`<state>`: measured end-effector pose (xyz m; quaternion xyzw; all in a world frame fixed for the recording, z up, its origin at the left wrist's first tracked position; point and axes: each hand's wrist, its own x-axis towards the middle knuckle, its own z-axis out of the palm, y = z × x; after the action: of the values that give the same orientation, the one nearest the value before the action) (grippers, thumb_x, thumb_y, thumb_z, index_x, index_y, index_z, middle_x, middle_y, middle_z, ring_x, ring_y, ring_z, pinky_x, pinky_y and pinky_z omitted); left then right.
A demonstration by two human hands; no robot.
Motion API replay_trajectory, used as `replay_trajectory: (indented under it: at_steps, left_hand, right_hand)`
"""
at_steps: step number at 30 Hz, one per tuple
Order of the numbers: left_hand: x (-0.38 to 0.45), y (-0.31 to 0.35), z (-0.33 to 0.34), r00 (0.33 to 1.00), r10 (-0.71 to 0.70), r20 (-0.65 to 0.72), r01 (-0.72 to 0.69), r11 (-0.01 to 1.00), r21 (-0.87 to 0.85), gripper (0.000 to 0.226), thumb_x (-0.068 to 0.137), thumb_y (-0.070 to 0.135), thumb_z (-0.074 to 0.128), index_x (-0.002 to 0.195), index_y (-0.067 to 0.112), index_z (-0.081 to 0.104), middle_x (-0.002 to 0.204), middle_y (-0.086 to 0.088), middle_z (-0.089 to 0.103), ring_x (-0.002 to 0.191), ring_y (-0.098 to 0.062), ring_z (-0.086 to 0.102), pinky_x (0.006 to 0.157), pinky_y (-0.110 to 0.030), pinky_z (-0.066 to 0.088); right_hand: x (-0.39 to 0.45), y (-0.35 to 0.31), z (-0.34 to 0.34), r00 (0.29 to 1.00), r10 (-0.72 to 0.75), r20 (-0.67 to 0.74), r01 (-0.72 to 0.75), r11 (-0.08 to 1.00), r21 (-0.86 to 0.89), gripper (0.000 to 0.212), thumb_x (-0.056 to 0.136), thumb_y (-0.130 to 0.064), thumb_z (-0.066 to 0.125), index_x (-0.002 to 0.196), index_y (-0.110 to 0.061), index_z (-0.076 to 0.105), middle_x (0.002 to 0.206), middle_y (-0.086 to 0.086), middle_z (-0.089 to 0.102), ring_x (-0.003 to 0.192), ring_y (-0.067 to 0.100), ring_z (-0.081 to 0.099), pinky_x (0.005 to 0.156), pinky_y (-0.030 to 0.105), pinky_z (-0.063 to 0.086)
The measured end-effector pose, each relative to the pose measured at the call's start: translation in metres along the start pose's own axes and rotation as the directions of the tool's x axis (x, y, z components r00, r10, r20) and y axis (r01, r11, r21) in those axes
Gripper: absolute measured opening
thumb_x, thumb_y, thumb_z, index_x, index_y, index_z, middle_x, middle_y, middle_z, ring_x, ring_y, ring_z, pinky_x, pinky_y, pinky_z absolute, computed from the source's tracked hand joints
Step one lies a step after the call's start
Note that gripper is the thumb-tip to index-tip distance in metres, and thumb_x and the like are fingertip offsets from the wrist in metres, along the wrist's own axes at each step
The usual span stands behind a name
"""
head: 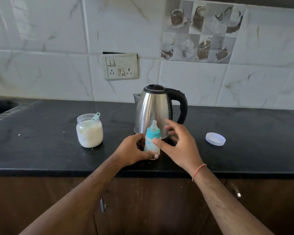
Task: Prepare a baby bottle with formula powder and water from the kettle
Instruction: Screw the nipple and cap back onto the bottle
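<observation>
Left hand [134, 152] grips bottle [151, 143] base; right hand [178, 143] spread open, thumb touching it.

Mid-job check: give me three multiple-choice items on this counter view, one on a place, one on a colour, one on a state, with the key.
1. Where does the loose white lid lie?
A. on the jar
B. on the counter, right of the kettle
C. in the left hand

2. What colour is the baby bottle collar?
A. turquoise
B. red
C. black

3. What state is the formula jar in?
A. capped
B. tipped over
C. open, scoop inside

Key: 1 B, it sits apart on the black counter beyond the kettle. 2 A, the ring under the teat is turquoise. 3 C, the scoop handle pokes from its uncovered mouth.
</observation>
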<state>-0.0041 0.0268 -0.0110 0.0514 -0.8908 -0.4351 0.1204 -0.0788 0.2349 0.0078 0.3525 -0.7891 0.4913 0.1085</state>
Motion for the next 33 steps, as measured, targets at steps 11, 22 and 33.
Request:
replay_trajectory:
  at_steps: [11, 22, 33]
  left_hand:
    - [0.001, -0.001, -0.001, 1.0, -0.017, 0.026, 0.016, 1.0, 0.024, 0.073, 0.076, 0.047, 0.095, 0.138, 0.029, 0.059, 0.124, 0.017, 0.067, 0.112, -0.003, 0.067, 0.095, -0.022, 0.056]
    - [0.001, 0.0, -0.002, 1.0, -0.014, 0.026, 0.014, 1.0, 0.021, 0.063, 0.077, 0.047, 0.095, 0.127, 0.036, 0.057, 0.114, 0.021, 0.066, 0.106, 0.001, 0.066, 0.085, -0.014, 0.051]
    - [0.002, -0.004, 0.0, 1.0, 0.012, -0.003, -0.012, 1.0, 0.014, 0.07, 0.072, 0.048, 0.099, 0.13, 0.031, 0.064, 0.119, 0.014, 0.073, 0.109, -0.003, 0.071, 0.097, -0.029, 0.061]
  right_hand:
    - [-0.005, 0.071, -0.059, 0.98, 0.19, -0.052, -0.194, 0.892, -0.408, 0.073, 0.092, -0.051, 0.081, 0.156, -0.03, 0.051, 0.15, -0.004, 0.063, 0.136, 0.024, 0.059, 0.108, 0.045, 0.054]
    - [0.004, 0.003, -0.041, 0.99, -0.021, -0.138, 0.051, 0.974, 0.222, 0.049, 0.098, -0.04, 0.073, 0.145, -0.039, 0.059, 0.11, -0.011, 0.072, 0.101, 0.009, 0.071, 0.084, 0.015, 0.057]
    - [0.031, -0.024, -0.013, 0.957, -0.248, 0.148, 0.265, 0.958, -0.106, 0.047, 0.103, -0.043, 0.069, 0.148, -0.043, 0.058, 0.125, -0.017, 0.059, 0.106, 0.007, 0.062, 0.09, 0.029, 0.061]
